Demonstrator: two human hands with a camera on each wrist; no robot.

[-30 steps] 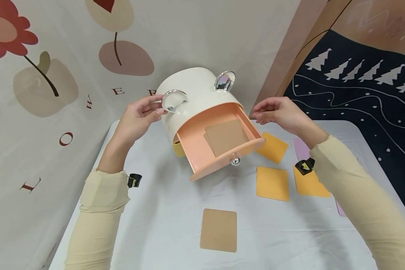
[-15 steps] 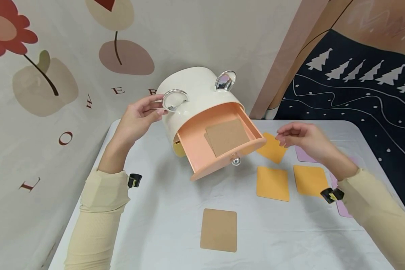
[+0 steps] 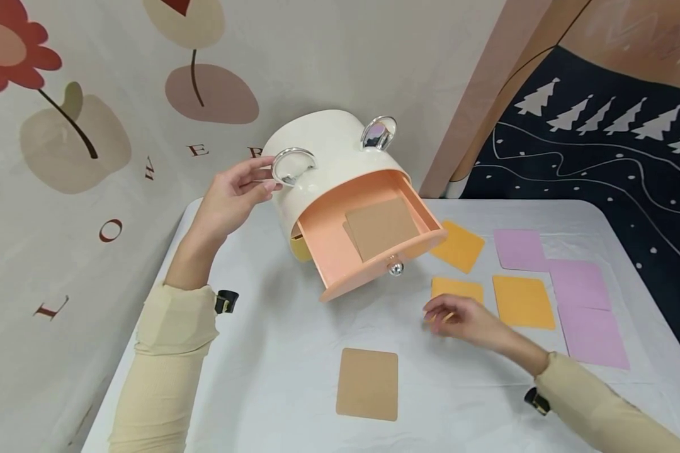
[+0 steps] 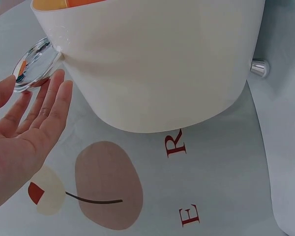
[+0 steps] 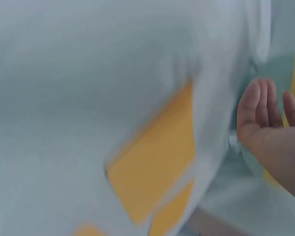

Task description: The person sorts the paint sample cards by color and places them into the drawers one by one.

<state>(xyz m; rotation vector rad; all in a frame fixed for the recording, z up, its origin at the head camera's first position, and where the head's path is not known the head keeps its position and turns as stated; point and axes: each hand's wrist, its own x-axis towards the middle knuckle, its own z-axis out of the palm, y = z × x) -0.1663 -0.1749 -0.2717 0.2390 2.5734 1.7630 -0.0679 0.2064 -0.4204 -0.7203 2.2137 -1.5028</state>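
A white storage box with two silver-rimmed ears stands tilted, its peach drawer pulled out. Brown cards lie inside the drawer. My left hand pinches the rim of the box's left ear, thumb on one side and fingers on the other; the left wrist view shows this ear too. With loosely bent fingers and nothing held, my right hand hovers over the table, partly covering an orange card. Another brown card lies nearer the front.
Two more orange cards, one behind and one to the right, lie on the white tablecloth. Several purple cards are farther right. Patterned cloths hang behind the table. A yellow part shows under the drawer.
My right hand has left the drawer's right side, swung right over the cards, then come down and back left toward the front. The left hand and the box stay in place.
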